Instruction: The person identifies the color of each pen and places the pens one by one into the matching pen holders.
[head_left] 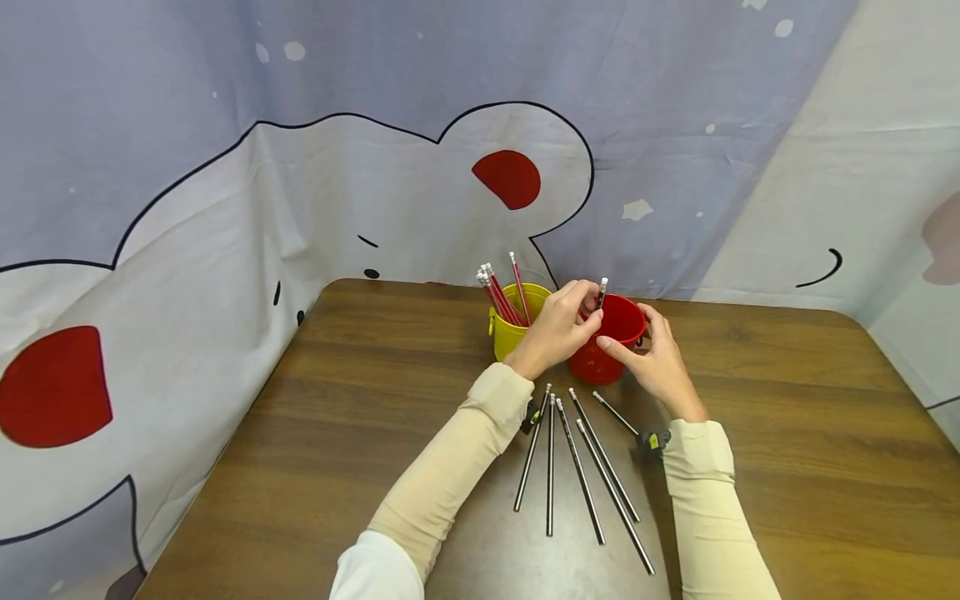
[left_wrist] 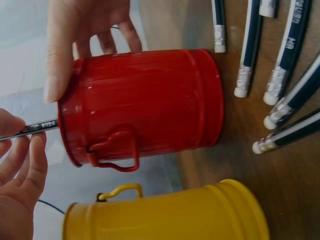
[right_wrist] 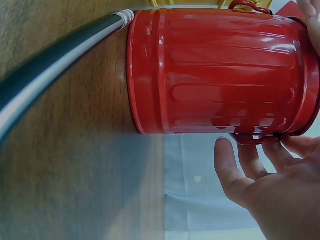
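Observation:
My left hand pinches a black pencil between thumb and fingers, its white eraser end up. In the left wrist view the pencil's lower end passes behind the rim of the small red bucket. My right hand holds that bucket at its right side, thumb near the front rim and fingers around the side handle. Just left stands a yellow bucket with several red pencils in it, eraser ends up. The red bucket's inside is mostly hidden.
Several black-and-silver pencils lie fanned on the wooden table in front of the red bucket, erasers toward it. A printed curtain hangs behind the table's back edge. Dark cameras sit at both wrists.

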